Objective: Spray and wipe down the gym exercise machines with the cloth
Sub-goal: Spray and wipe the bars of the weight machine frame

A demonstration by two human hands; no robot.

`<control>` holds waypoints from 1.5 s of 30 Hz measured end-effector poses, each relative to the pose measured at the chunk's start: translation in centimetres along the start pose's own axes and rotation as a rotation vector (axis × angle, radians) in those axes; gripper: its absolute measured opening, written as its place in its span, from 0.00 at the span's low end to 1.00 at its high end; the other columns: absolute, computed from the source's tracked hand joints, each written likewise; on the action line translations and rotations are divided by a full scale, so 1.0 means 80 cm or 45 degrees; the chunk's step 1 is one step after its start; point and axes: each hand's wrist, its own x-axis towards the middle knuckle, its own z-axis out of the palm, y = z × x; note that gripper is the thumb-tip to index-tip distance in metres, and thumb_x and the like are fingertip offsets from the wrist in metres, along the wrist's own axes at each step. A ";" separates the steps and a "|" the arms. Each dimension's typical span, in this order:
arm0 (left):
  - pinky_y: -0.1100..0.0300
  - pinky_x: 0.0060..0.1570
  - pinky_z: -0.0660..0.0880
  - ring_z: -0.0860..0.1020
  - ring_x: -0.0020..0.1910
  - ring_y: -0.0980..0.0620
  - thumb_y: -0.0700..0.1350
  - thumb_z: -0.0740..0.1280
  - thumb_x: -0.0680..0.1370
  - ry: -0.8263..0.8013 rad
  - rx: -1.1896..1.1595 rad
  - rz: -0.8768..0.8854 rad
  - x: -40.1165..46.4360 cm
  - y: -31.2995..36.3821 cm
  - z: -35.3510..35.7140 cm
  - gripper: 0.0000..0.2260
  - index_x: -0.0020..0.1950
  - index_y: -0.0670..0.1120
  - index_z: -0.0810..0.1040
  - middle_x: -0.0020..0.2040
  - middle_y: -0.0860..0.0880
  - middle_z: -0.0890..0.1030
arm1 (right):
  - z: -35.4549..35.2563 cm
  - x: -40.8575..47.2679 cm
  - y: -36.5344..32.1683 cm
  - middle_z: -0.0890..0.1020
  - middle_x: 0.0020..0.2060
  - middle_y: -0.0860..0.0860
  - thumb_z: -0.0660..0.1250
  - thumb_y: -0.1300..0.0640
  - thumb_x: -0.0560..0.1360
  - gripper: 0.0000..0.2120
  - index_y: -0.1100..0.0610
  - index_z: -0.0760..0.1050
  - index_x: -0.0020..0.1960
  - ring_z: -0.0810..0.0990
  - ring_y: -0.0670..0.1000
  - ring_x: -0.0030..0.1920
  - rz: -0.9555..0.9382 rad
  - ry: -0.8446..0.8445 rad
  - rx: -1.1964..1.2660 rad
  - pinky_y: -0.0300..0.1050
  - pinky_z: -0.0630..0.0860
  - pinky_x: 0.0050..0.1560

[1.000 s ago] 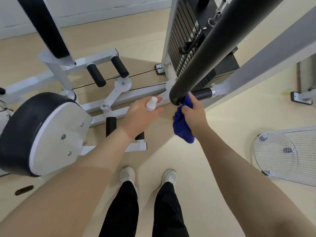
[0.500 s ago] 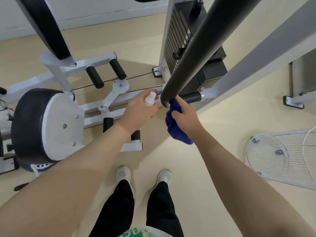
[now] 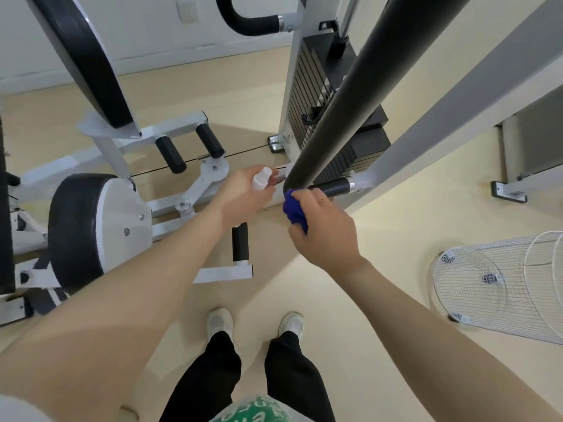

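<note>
Near: my right hand (image 3: 326,229) clenches bunched blue cloth (image 3: 293,208), now balled at lower end of thick black padded bar (image 3: 359,95), less hanging than second ago. Left hand (image 3: 243,193) grasps small white spray bottle (image 3: 260,178) beside bar end. I judge wipe here nearly finished, next section follows.

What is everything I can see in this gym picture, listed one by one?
padded bar: one, black, slanting from top right down to the hands
cloth: one, blue, bunched against the bar's lower end
spray bottle: one, white, just left of the bar's end
weight stack: one, dark plates, behind the bar
seat pad: one, black with white underside, left
foam rollers: two, black, centre left
fan cage: one, white wire, on the floor, right
left hand: holds the bottle
right hand: grips the cloth
shoes: two, white, bottom centre
</note>
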 end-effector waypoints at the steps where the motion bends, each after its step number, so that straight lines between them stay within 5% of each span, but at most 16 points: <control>1: 0.56 0.44 0.78 0.77 0.46 0.53 0.48 0.64 0.79 0.012 -0.006 -0.007 -0.002 0.000 -0.006 0.10 0.60 0.54 0.73 0.52 0.50 0.79 | -0.003 0.002 -0.008 0.79 0.46 0.53 0.67 0.63 0.68 0.18 0.58 0.74 0.58 0.77 0.54 0.37 -0.171 0.106 -0.233 0.41 0.71 0.31; 5: 0.65 0.32 0.70 0.76 0.36 0.57 0.48 0.66 0.77 0.142 -0.061 -0.027 -0.011 -0.005 -0.031 0.08 0.55 0.54 0.74 0.42 0.54 0.78 | -0.023 0.039 -0.046 0.78 0.56 0.55 0.66 0.64 0.66 0.20 0.56 0.77 0.58 0.76 0.56 0.40 -0.247 0.333 -0.838 0.46 0.71 0.35; 8: 0.66 0.33 0.71 0.76 0.34 0.55 0.46 0.66 0.76 0.180 -0.083 -0.050 -0.017 -0.017 -0.045 0.07 0.54 0.53 0.76 0.39 0.54 0.78 | -0.005 0.043 -0.061 0.72 0.61 0.56 0.66 0.62 0.72 0.17 0.58 0.73 0.61 0.74 0.57 0.49 -0.017 -0.159 -0.924 0.48 0.69 0.41; 11: 0.66 0.33 0.70 0.75 0.31 0.56 0.45 0.65 0.77 0.159 -0.049 -0.046 -0.020 -0.028 -0.052 0.07 0.53 0.53 0.77 0.35 0.53 0.77 | 0.035 0.024 -0.044 0.55 0.74 0.56 0.62 0.65 0.75 0.26 0.60 0.60 0.71 0.72 0.59 0.53 0.164 -0.526 -0.826 0.51 0.72 0.45; 13: 0.62 0.36 0.72 0.74 0.31 0.55 0.46 0.65 0.76 0.159 -0.055 -0.066 -0.020 -0.038 -0.052 0.06 0.52 0.52 0.79 0.33 0.52 0.77 | 0.037 0.021 -0.037 0.57 0.74 0.56 0.64 0.65 0.73 0.29 0.59 0.58 0.72 0.73 0.59 0.51 0.161 -0.421 -0.711 0.52 0.75 0.44; 17: 0.56 0.40 0.74 0.75 0.30 0.53 0.51 0.66 0.75 0.108 -0.036 -0.031 -0.018 -0.040 -0.043 0.08 0.47 0.47 0.79 0.32 0.49 0.77 | -0.006 0.041 -0.050 0.70 0.67 0.57 0.72 0.65 0.64 0.20 0.56 0.76 0.55 0.75 0.57 0.38 -0.080 0.034 -0.800 0.47 0.73 0.32; 21: 0.57 0.38 0.70 0.72 0.29 0.53 0.51 0.63 0.78 0.014 -0.118 0.037 -0.033 -0.003 -0.039 0.15 0.39 0.40 0.76 0.30 0.48 0.76 | -0.037 0.034 -0.046 0.73 0.57 0.54 0.65 0.58 0.73 0.16 0.53 0.73 0.61 0.76 0.56 0.48 -0.326 -0.313 -0.520 0.48 0.77 0.41; 25: 0.57 0.41 0.71 0.71 0.28 0.51 0.51 0.56 0.81 -0.167 -0.125 0.138 -0.051 0.045 -0.049 0.18 0.37 0.42 0.75 0.26 0.48 0.73 | -0.092 0.033 -0.029 0.77 0.54 0.50 0.60 0.58 0.75 0.16 0.51 0.74 0.62 0.76 0.53 0.50 -0.057 -0.356 -0.187 0.44 0.73 0.49; 30: 0.62 0.28 0.67 0.65 0.18 0.57 0.48 0.56 0.80 -0.182 -0.108 0.249 -0.075 0.114 -0.049 0.19 0.34 0.40 0.73 0.23 0.46 0.71 | -0.153 0.022 -0.006 0.80 0.47 0.51 0.59 0.60 0.75 0.13 0.52 0.76 0.56 0.76 0.53 0.47 0.292 -0.212 -0.020 0.45 0.71 0.47; 38: 0.58 0.38 0.69 0.70 0.21 0.54 0.54 0.49 0.82 -0.182 -0.091 0.300 -0.075 0.173 -0.054 0.26 0.31 0.42 0.73 0.23 0.46 0.72 | -0.199 0.004 -0.020 0.79 0.48 0.50 0.59 0.60 0.76 0.13 0.52 0.76 0.57 0.74 0.52 0.47 0.207 -0.238 -0.052 0.44 0.69 0.45; 45: 0.59 0.37 0.72 0.71 0.23 0.52 0.54 0.49 0.82 -0.285 -0.113 0.198 -0.061 0.187 -0.048 0.25 0.33 0.42 0.73 0.25 0.45 0.73 | -0.201 0.007 -0.025 0.78 0.49 0.50 0.58 0.58 0.75 0.14 0.50 0.74 0.58 0.73 0.53 0.47 0.281 0.037 -0.062 0.47 0.73 0.48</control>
